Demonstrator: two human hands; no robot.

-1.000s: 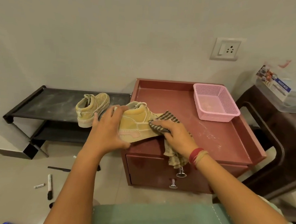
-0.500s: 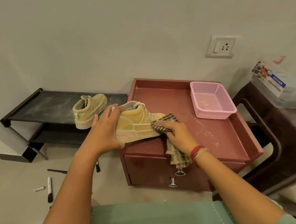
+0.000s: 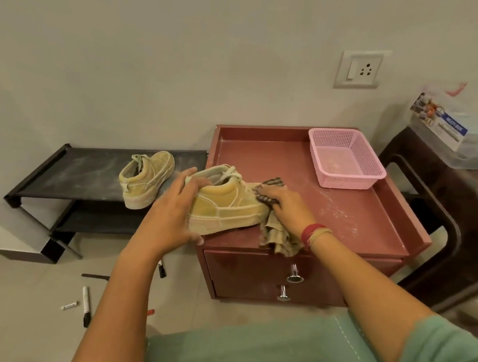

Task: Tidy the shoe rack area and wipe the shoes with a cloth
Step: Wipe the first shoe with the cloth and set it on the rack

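A tan high-top shoe [image 3: 225, 205] stands on its sole at the front left corner of the red desk [image 3: 355, 214], just left of the frame's centre, with its toe pointing to the right. The left hand [image 3: 172, 210] grips it at the heel: the fingers curl over the collar and back, and the thumb lies low along the sole edge. The right hand [image 3: 286, 208] holds a checked cloth [image 3: 276, 238] against the toe, fingers bent over the fabric. The rest of the cloth is bunched under the palm, and its loose end hangs over the desk's front edge above the upper drawer knob. A red and yellow thread band circles that wrist.

The desk top is rimmed and streaked with pale dust. A pink basket [image 3: 344, 161] sits at its back right corner, well apart from the shoe.

To the left of the desk, the black shoe rack [image 3: 80, 172] stands against the wall. On its top shelf the second shoe [image 3: 146, 178] stands upright near the right end, heel toward the camera — dusty, like the shelf.

On the floor [image 3: 17, 321] in the lower left lie a few markers [image 3: 86, 305]. A wall socket [image 3: 358, 68] is in the upper right, and a clear plastic box [image 3: 456, 137] sits at the right edge.
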